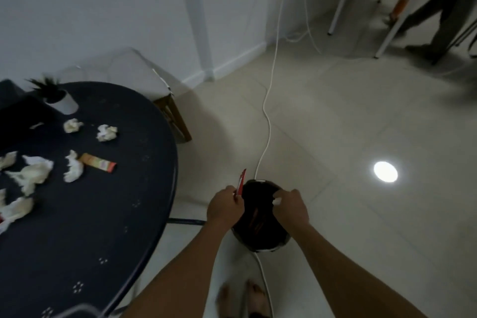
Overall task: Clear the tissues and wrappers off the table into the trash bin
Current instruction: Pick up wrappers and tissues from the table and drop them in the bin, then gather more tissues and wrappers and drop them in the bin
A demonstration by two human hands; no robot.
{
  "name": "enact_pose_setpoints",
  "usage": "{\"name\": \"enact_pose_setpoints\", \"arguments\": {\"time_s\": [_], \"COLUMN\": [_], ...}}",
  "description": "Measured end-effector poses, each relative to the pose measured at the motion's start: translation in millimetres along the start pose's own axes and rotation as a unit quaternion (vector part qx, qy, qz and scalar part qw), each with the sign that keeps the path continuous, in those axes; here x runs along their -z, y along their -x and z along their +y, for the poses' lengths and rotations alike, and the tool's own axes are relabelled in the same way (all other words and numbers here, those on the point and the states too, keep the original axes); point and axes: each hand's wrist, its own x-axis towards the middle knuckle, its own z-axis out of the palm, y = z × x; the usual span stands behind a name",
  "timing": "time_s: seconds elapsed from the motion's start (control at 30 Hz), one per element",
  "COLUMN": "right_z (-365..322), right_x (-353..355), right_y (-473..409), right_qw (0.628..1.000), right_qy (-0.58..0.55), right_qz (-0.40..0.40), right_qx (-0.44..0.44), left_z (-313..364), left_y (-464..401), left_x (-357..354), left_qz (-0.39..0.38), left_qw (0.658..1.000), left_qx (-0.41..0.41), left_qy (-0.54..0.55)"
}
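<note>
A dark trash bin (260, 237) with a black liner stands on the floor just right of the round dark table (85, 227). My left hand (224, 208) is over the bin's left rim, pinching a red wrapper (241, 183) that sticks upward. My right hand (291, 208) is over the right rim, closed around a small white scrap that just shows at the fingers. On the table lie several crumpled white tissues (107, 132) (73, 166) (31, 174) and an orange wrapper (99, 162).
A small potted plant (58, 97) in a white pot stands at the table's back. A wooden stool (171, 116) sits behind the table. A white cable (268, 100) runs across the floor past the bin. Another person's legs (438, 20) are at far right. My bare feet (242, 297) show below.
</note>
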Motion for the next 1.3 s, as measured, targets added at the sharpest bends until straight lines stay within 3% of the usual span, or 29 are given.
{"name": "enact_pose_setpoints", "arguments": {"time_s": [0.37, 0.67, 1.07, 1.3], "right_z": [71.6, 64.6, -36.7, -124.9], "right_x": [-65.6, -71.0, 15.9, 27.4], "right_y": [-79.0, -76.6, -22.9, -11.7], "right_qw": [0.999, 0.998, 0.995, 0.977], "right_qy": [-0.007, 0.022, 0.072, 0.108], "right_qz": [-0.018, -0.023, 0.037, 0.053], "right_qx": [-0.043, -0.049, 0.065, 0.175], "left_z": [-32.4, -38.8, 6.8, -4.3], "left_y": [-62.0, -67.8, -8.1, 18.9], "left_x": [-112.1, -100.3, 30.6, 114.8], "left_qz": [-0.121, -0.126, 0.055, 0.18], "left_qw": [0.991, 0.99, 0.987, 0.973], "left_qx": [0.045, 0.052, -0.08, -0.032], "left_qy": [0.026, -0.027, -0.125, -0.138]}}
